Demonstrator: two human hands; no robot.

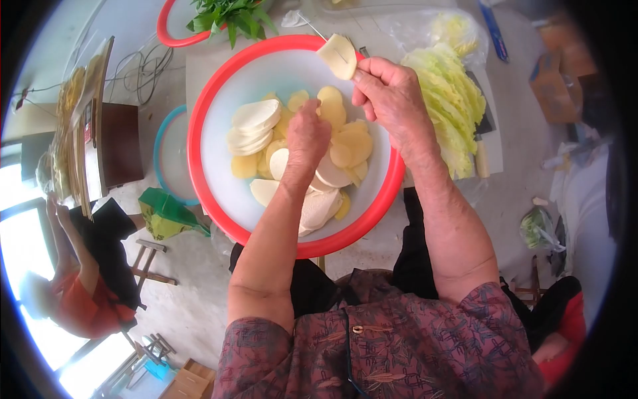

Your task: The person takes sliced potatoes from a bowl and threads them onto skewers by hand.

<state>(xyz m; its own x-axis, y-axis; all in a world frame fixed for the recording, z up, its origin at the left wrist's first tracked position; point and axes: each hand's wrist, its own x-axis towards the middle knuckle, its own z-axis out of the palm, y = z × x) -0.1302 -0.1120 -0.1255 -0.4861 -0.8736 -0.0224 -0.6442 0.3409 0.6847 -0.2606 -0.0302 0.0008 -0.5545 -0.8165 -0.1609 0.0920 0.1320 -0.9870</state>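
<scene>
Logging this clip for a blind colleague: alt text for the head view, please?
The right hand holds a skewered slice at the far edge of a red-rimmed basin; the left hand is over slices inside. Cabbage lies at right.

Top edge: green leaves (236, 18) spilling over the red rim of a second basin (163, 30), cut off by the frame. Upper right, stacked napa cabbage leaves (446, 100), clear plastic bag (407, 25) near; slim blue object (494, 33) beyond, identity unclear. Cardboard box (553, 86) far right. Left side: looped cable (147, 74), blue-rimmed tub (159, 143), green-and-yellow bag (165, 214), wooden stool (147, 259). Person in orange-red top (90, 292) by bright window (25, 234). Lower right: bagged green vegetable (533, 229).
</scene>
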